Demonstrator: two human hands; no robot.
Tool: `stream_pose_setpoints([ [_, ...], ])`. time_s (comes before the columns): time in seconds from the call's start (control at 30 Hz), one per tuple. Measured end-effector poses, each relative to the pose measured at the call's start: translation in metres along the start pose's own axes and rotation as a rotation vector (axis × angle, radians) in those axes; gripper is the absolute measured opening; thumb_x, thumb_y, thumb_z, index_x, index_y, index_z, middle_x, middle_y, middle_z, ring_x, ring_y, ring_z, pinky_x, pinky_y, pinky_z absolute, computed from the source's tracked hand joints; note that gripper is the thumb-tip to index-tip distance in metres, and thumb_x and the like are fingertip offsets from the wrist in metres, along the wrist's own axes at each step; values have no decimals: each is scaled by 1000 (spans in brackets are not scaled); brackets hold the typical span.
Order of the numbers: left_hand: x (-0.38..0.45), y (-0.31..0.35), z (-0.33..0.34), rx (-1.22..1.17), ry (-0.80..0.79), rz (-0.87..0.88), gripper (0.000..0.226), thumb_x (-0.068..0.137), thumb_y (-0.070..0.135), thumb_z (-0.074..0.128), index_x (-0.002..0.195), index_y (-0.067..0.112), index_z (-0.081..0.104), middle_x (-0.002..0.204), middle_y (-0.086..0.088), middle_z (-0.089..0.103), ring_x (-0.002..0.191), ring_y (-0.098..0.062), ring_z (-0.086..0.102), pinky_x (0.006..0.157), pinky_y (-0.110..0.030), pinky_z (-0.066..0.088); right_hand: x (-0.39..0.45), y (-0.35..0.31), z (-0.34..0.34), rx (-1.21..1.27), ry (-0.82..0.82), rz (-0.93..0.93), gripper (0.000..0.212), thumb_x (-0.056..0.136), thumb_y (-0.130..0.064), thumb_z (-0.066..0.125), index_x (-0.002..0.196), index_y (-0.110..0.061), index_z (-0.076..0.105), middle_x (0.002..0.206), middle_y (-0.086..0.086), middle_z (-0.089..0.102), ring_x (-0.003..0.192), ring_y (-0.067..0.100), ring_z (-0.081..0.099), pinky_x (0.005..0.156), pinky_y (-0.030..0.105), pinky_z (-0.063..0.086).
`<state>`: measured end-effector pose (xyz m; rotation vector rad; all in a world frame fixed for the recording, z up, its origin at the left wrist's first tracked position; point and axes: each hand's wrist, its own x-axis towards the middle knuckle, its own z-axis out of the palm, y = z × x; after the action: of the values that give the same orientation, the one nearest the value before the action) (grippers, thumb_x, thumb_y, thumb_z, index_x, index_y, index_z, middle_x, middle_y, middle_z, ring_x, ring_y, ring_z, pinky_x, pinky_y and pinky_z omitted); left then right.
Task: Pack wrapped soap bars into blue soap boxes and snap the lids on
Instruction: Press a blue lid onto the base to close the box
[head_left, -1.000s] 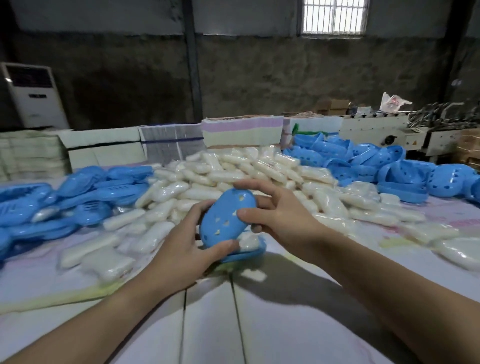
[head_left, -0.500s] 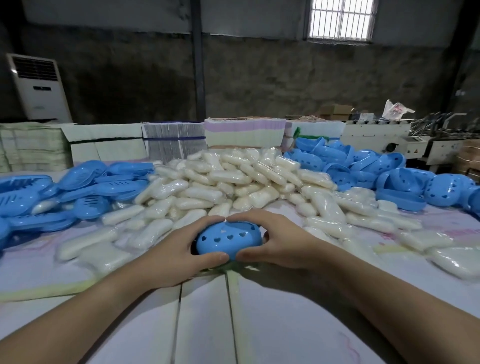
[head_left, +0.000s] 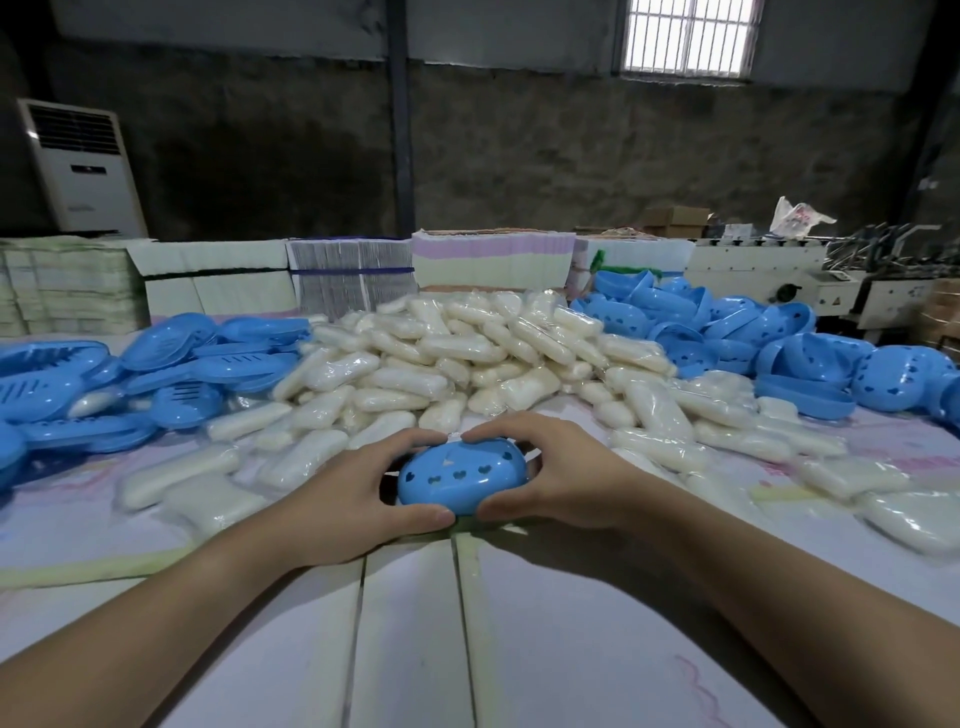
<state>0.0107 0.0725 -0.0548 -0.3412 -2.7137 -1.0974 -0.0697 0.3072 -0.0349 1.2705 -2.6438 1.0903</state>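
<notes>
The table was pale boards and sheets under a dark concrete wall, with a barred window above and a white air-conditioning unit at the left; stacked flat cartons lined its far edge. Wrapped soap bars were heaped mid-table between blue trays on the left and blue lids on the right. The blue soap box sat on the table at the heap's near edge; the left hand and right hand gripped its ends with curled fingers. Its contents were hidden. Compared with half a second earlier, little had changed.
</notes>
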Motion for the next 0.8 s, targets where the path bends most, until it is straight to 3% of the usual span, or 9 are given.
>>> stream_pose_setpoints([
  [0.1,-1,2,-1,-4,-16,-2,64,63,67,75,122,61,50,115,26,65,108,2,63,97,-34,54,-1,0,-3,47,-16,11,64,57,-53,81,117,-54,60,115,-29,56,103,-6,55,83,13,49],
  [0.2,-1,4,-2,-10,-28,0,60,64,70,71,120,62,51,113,27,64,105,-1,64,95,-35,55,-1,0,-6,102,-59,12,65,63,-35,87,120,-52,59,120,-29,56,105,-2,58,87,18,53],
  [0.33,-2,6,-3,-46,-45,2,56,66,70,67,119,59,54,112,24,65,102,-6,66,93,-36,55,-3,1,-8,133,-101,3,71,68,-15,86,125,-47,57,128,-20,54,107,-3,58,85,14,52],
  [0.6,-5,5,-4,-24,-77,15,63,71,72,62,130,54,52,113,28,62,105,-2,63,91,-27,54,-6,-3,-11,128,-77,-21,66,68,-17,88,124,-40,62,118,-27,57,103,0,59,88,19,55],
  [0.8,-5,8,-6,-91,-101,-2,64,71,70,63,131,52,50,116,26,61,107,-3,62,92,-23,53,-5,-2,-14,263,-65,-3,70,66,-10,87,120,-44,57,116,-19,61,101,-1,63,77,16,55],
])
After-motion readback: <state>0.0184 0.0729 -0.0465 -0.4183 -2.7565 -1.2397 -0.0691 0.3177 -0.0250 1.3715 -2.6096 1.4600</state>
